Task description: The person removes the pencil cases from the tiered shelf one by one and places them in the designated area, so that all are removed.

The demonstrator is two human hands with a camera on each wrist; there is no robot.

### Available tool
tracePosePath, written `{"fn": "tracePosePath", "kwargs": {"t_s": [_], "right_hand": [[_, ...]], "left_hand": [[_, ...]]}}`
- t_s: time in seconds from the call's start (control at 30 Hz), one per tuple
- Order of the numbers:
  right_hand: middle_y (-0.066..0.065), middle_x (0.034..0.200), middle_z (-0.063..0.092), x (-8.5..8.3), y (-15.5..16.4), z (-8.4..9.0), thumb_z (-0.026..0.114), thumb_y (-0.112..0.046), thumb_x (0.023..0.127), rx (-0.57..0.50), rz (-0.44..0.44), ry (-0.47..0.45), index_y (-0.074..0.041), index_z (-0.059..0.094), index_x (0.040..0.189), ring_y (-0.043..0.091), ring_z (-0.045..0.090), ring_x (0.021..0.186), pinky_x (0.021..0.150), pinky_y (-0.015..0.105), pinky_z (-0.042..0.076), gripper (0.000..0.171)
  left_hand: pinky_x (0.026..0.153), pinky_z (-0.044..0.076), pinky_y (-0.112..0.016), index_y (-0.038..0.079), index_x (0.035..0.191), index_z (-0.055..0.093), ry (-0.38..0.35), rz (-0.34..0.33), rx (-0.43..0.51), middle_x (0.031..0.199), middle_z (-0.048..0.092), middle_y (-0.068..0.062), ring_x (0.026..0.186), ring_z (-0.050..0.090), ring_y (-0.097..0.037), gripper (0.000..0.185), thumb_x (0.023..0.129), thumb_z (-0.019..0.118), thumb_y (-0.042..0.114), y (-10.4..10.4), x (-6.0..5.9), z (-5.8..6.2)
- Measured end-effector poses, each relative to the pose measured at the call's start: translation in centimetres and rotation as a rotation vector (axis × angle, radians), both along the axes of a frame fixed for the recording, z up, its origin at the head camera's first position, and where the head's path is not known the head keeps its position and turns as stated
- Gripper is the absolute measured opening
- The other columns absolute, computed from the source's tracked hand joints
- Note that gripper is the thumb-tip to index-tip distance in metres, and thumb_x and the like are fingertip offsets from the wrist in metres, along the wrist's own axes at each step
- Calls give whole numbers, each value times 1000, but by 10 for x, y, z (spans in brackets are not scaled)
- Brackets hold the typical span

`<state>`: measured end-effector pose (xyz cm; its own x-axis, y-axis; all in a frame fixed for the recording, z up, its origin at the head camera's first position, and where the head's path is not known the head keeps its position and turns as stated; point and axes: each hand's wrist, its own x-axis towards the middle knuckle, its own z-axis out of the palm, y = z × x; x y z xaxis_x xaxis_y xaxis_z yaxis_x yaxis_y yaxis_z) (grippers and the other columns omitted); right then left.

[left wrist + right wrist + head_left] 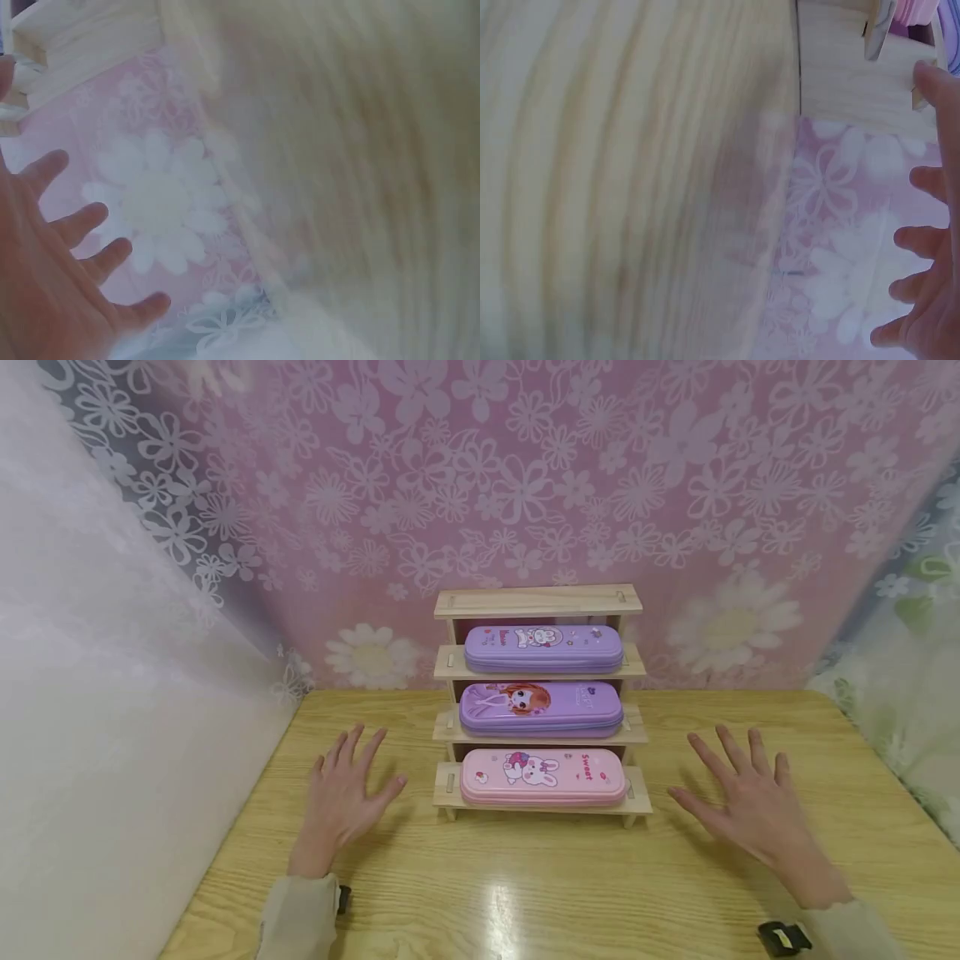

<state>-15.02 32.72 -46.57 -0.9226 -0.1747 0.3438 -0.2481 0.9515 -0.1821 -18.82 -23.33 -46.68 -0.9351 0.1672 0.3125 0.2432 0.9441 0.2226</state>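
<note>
So we're looking down at a wooden desk (pixel 570 877) with a little stepped wooden rack (pixel 540 603) sitting at the back, right up near a pink flower-print curtain (pixel 570 477). The rack has three pencil cases on it, one per step. The pink pencil case (pixel 543 777) with the bunny is on the lowest step, closest to us. Above it sits the purple pencil case with the girl (pixel 541 708), and on the next step up is the purple pencil case with the bunny (pixel 543 647). The top board of the rack has nothing we can make out on it.

Our left hand (pixel 347 797) is out to the left of the rack, palm down over the desk, fingers (pixel 79 223) spread and relaxed, gripping nothing. It's near the left end of the lowest step but not touching it. Our right hand (pixel 750 806) mirrors it on the other side, fingers (pixel 922 240) splayed and loose as well, also holding nothing, and a bit further out from the rack than the left one.

We can't tell whether either palm actually rests on the desk or just hovers over it. The wrist views are pretty blurry, mostly wood grain and curtain flowers, with a corner of the rack showing in each. There's a pale sleeve (pixel 300 917) on the left arm.
</note>
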Motion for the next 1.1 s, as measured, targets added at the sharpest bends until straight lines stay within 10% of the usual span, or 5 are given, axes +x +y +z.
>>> {"fn": "tracePosePath", "kwargs": {"t_s": [0.4,0.77,1.1], "right_hand": [[24,132,64,-9,-35,2,89,-26,71,-231,222,262,-11,65,137,49,57,122,91,70,45,72],[13,123,69,-7,-59,-5,88,-9,70,-425,321,285,-11,69,132,13,59,119,108,6,31,65],[14,123,71,-9,-73,-8,85,2,71,-527,391,184,-3,67,130,-9,53,123,106,5,38,62]], "left_hand": [[106,43,-67,29,157,40,-1,-131,388,152,50,-15,136,51,-40,67,98,64,49,20,-11,5],[104,47,-66,23,149,49,-66,-268,706,144,58,-11,132,56,-39,55,99,69,30,42,-26,9],[103,52,-57,14,145,52,-203,-342,920,140,59,-19,127,60,-42,47,101,65,23,59,-50,6]]}}
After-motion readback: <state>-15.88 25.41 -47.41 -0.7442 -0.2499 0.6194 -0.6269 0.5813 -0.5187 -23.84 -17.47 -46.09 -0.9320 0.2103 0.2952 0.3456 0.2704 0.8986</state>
